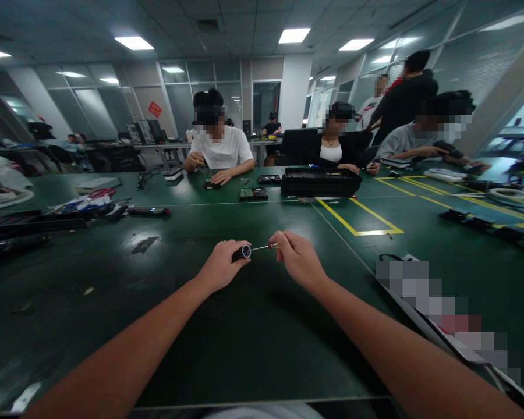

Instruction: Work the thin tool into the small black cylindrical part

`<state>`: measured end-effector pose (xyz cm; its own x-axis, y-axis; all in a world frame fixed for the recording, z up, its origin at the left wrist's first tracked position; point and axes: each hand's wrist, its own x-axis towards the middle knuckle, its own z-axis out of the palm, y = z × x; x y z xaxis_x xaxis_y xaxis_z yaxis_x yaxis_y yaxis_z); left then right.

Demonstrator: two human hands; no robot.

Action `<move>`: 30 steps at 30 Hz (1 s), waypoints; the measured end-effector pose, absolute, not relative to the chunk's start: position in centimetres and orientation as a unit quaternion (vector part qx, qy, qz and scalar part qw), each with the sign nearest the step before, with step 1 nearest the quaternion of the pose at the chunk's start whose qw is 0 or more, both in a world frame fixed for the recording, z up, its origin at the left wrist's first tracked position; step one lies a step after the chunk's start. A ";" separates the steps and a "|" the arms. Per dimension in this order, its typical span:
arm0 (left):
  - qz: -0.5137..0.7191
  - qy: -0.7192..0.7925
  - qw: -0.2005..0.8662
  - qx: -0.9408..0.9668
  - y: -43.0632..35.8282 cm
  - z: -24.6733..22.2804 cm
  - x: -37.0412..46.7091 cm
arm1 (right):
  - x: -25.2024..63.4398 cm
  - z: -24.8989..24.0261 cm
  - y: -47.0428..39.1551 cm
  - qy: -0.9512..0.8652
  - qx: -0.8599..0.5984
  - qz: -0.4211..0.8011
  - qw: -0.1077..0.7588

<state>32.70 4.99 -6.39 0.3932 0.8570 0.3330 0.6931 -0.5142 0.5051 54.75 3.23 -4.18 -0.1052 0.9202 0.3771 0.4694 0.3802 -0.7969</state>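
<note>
Over the green tabletop (253, 349), my left hand (220, 265) is closed around a short black flashlight (243, 252). Its round, silver-rimmed end faces right and toward me, with dark detail inside too small to make out. A thin screwdriver (271, 246) is pinched in my right hand (294, 256). The tool's metal shaft points left, and its tip reaches the rim of the flashlight; whether it touches or goes inside I cannot tell. Most of the red-and-clear handle is covered by my fingers.
Across the table a person in white (222, 145) handles a small device. A black housing (321, 183) and a green circuit board (253, 193) lie ahead. Tools and cables (91, 201) are at the left, yellow tape (340, 218) marks the right, and a printed sheet (445, 314) lies near my right arm.
</note>
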 end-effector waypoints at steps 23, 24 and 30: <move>0.246 0.467 0.132 0.839 4.9 -6.6 32.8 | 54.7 -4.3 3.3 -0.722 -0.493 0.251 0.416; 0.247 0.468 0.132 0.838 4.9 -6.6 32.8 | 54.7 -4.2 3.1 -0.725 -0.488 0.249 0.418; 0.253 0.468 0.130 0.837 5.0 -6.8 32.8 | 54.8 -4.0 3.1 -0.708 -0.519 0.257 0.404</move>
